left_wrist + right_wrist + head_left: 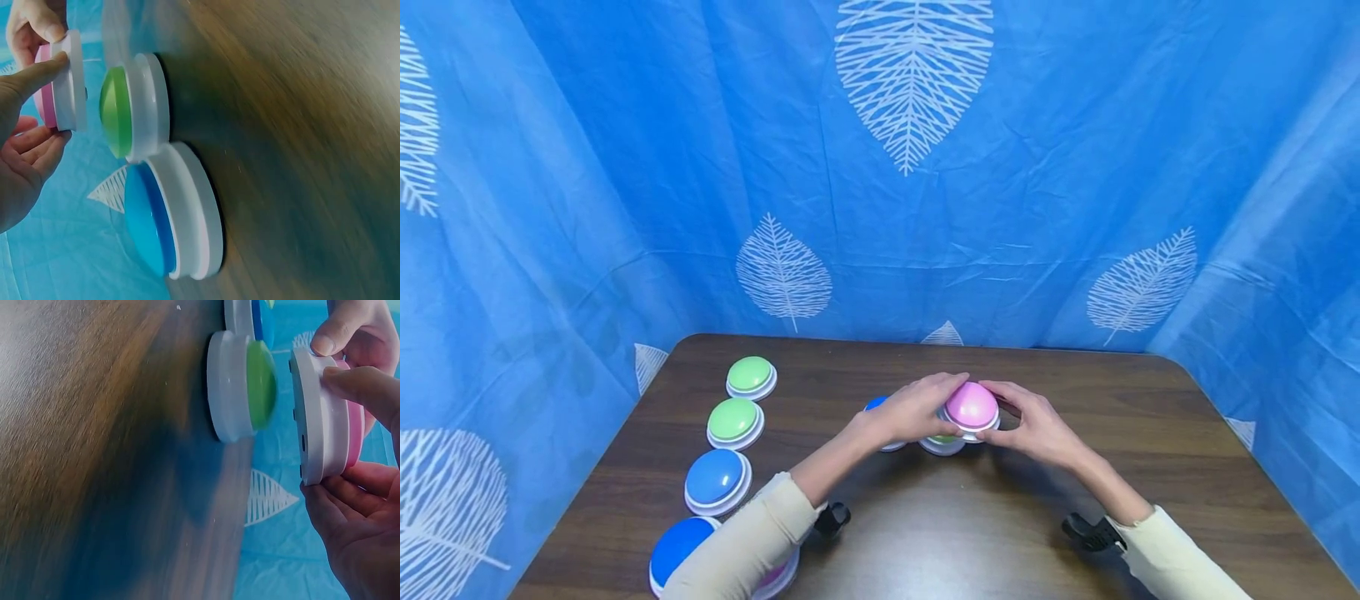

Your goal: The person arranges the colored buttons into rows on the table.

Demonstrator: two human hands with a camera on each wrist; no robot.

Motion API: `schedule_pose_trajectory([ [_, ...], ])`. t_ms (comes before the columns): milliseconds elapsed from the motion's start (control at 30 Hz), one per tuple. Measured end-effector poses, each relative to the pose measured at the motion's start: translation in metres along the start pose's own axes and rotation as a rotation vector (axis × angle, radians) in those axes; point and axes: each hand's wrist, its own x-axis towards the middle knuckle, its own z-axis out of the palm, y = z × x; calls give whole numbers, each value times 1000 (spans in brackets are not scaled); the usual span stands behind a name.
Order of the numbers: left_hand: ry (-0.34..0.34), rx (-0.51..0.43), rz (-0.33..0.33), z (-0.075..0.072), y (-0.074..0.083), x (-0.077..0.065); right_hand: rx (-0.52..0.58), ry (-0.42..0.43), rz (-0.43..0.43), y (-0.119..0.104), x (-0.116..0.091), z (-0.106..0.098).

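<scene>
A pink dome push button (pixel 972 403) with a white base is held between both hands, raised above the wooden table. The left hand (pixel 919 408) grips its left side, thumb on the white base and fingers at the far edge. From the right, the right hand (pixel 1032 423) grips it the same way. In the right wrist view the underside of the white base (pixel 320 419) faces the table with a gap below. A green push button (pixel 117 112) stands on the table just beneath, beside a larger blue push button (pixel 150 219). The left hand partly hides both in the head view.
Along the table's left side runs a column of push buttons: a green one (pixel 750 374), another green one (pixel 733 419), a blue one (pixel 717 475) and a darker blue one (pixel 679 548). The left sleeve (pixel 745 542) covers part of a pink one. Blue leaf-print curtains (pixel 1037 208) surround the table.
</scene>
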Motion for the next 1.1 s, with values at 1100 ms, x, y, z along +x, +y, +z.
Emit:
schedule_pose_trajectory([
  [1100, -65, 94, -22, 35, 19, 38, -69, -1, 144, 30, -34, -13],
])
